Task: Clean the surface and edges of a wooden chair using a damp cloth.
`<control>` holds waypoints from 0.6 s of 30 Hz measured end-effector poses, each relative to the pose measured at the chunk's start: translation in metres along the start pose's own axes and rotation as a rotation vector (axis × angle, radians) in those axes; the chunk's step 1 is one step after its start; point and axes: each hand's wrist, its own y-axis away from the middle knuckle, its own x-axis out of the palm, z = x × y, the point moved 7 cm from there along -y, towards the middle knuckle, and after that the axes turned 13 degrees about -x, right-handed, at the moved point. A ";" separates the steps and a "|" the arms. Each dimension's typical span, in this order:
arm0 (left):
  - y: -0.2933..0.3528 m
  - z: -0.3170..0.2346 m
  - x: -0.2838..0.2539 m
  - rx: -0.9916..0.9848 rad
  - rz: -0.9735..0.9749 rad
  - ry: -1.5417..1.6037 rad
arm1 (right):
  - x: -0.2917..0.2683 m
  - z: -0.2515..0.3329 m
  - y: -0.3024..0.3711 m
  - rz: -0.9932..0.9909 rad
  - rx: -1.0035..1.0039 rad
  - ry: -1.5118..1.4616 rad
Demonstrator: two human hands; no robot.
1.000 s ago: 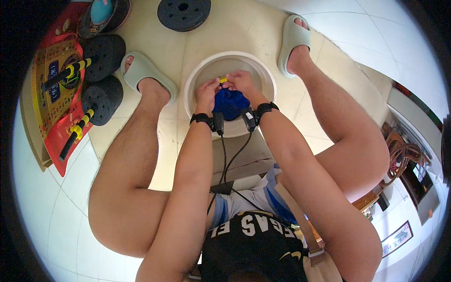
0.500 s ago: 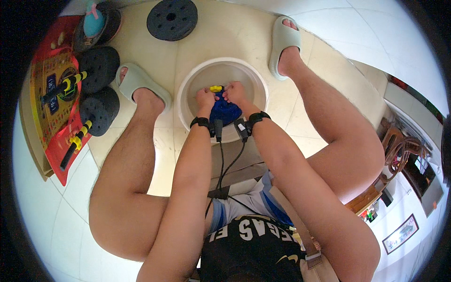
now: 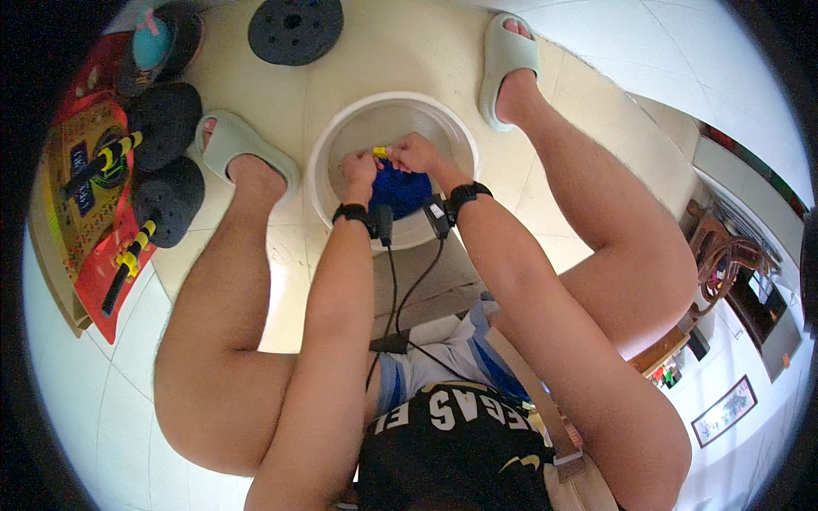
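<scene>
Over a white bucket on the floor between my feet, both my hands are at a dark blue, soft-looking item with a small yellow piece at its top edge. My left hand has its fingers closed at the left side of the yellow piece. From the right, my right hand pinches at the yellow piece, thumb and finger together. The blue item hangs below my fingers inside the bucket's outline. My fingers partly cover where the yellow and blue join.
A black round weight plate lies beyond the bucket, with other dark plates to the left. Black-and-yellow bars lie by a red and gold package. Cables run from my wristbands. A wooden chair stands far right.
My right hand has moved in against the yellow piece, which now shows less between my fingers. The whole view has shifted slightly.
</scene>
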 end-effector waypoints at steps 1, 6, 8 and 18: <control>0.000 -0.002 0.003 -0.007 0.013 0.000 | 0.005 -0.009 0.002 -0.044 0.046 -0.244; -0.005 -0.004 0.003 0.068 0.031 -0.108 | 0.021 -0.018 0.015 -0.083 0.185 -0.680; -0.011 0.000 -0.003 0.067 0.060 -0.083 | 0.015 -0.014 0.010 0.015 0.043 -0.267; -0.004 0.000 0.005 -0.017 0.207 0.089 | -0.010 -0.003 0.005 -0.128 -0.013 0.044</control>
